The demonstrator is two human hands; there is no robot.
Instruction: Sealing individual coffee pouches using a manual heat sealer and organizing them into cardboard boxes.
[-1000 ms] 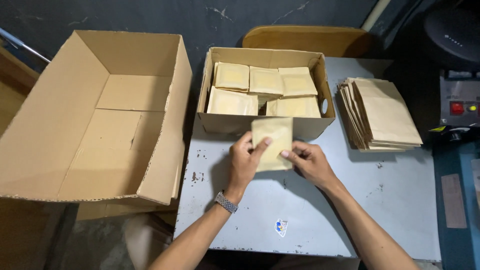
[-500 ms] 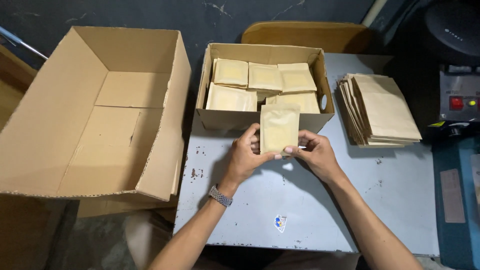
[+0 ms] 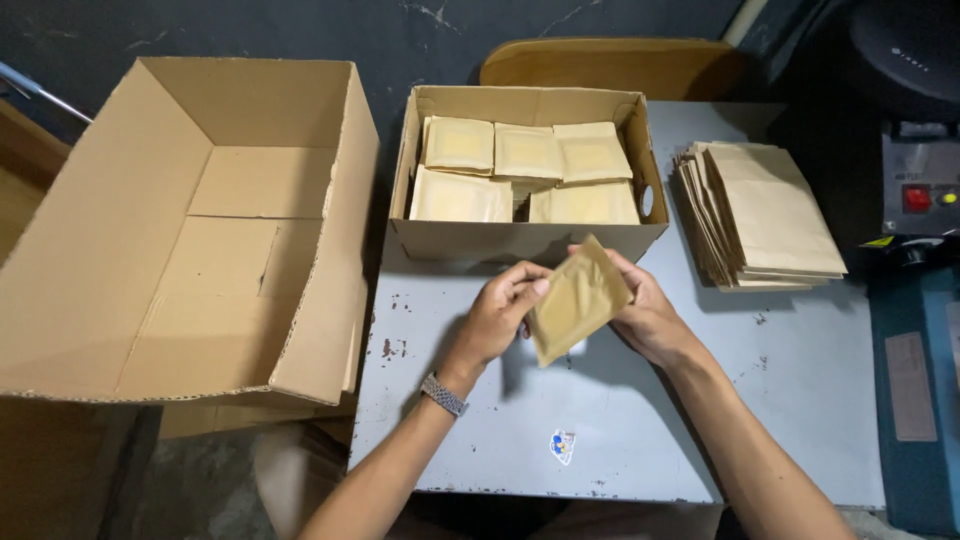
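Both my hands hold one small tan paper pouch (image 3: 578, 298) above the grey metal table (image 3: 650, 400), just in front of a small cardboard box (image 3: 520, 240). My left hand (image 3: 497, 315), with a metal watch on its wrist, pinches the pouch's left edge. My right hand (image 3: 645, 310) grips it from behind on the right. The pouch is tilted, its top corner leaning right. The small box holds several filled tan pouches (image 3: 525, 170) lying flat in two rows.
A large empty cardboard box (image 3: 200, 220) lies tipped on the left. A stack of flat brown paper bags (image 3: 765, 215) sits on the table's right. A machine with a red button (image 3: 920, 195) stands at the far right. A wooden chair back (image 3: 610, 65) is behind the table.
The pouch, held upright half a second ago, has been lowered a little and tilted to the right between my hands. Both hands stayed in front of the small box.
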